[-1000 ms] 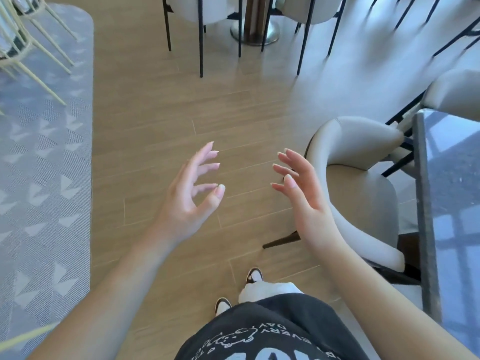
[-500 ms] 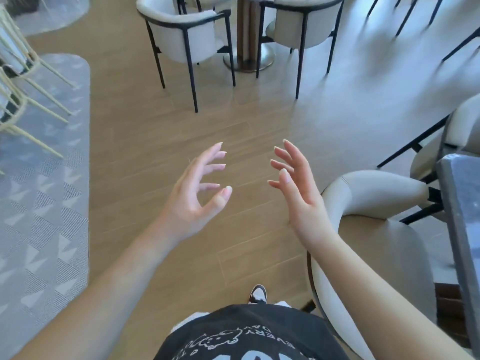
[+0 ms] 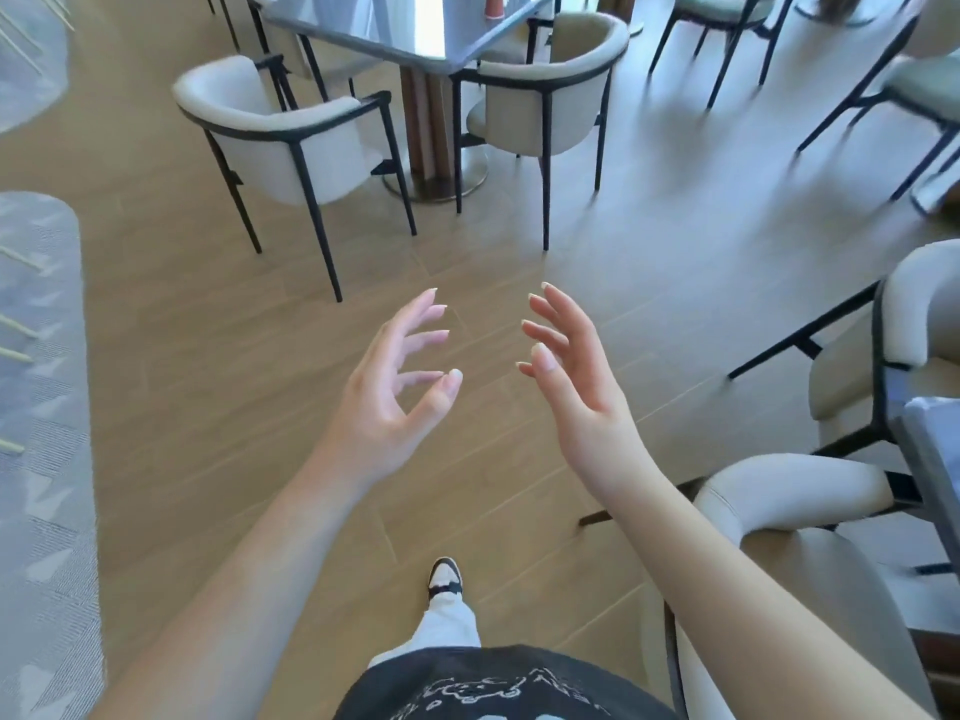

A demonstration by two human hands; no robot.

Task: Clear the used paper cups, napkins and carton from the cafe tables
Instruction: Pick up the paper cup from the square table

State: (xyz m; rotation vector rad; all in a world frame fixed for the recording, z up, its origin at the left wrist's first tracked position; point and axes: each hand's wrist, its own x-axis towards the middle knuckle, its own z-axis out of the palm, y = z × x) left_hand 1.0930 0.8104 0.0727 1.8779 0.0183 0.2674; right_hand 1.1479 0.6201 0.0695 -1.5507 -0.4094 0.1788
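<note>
My left hand (image 3: 395, 392) and my right hand (image 3: 576, 387) are raised in front of me over the wooden floor, palms facing each other, fingers spread and loosely bent, holding nothing. Far ahead stands a grey cafe table (image 3: 410, 33) on a pedestal. A red paper cup (image 3: 496, 5) stands near its far right edge, cut off by the top of the view. No napkins or carton are visible.
Two cream armchairs with black frames (image 3: 291, 127) (image 3: 550, 90) stand at the far table. Another cream chair (image 3: 795, 543) and a grey table edge (image 3: 930, 459) are close on my right. A grey patterned rug (image 3: 41, 433) lies left. More chairs stand at the back right.
The view has tilted up and moved forward: the far table and its chairs have come into sight and closer. Both hands stay raised and empty in the same pose.
</note>
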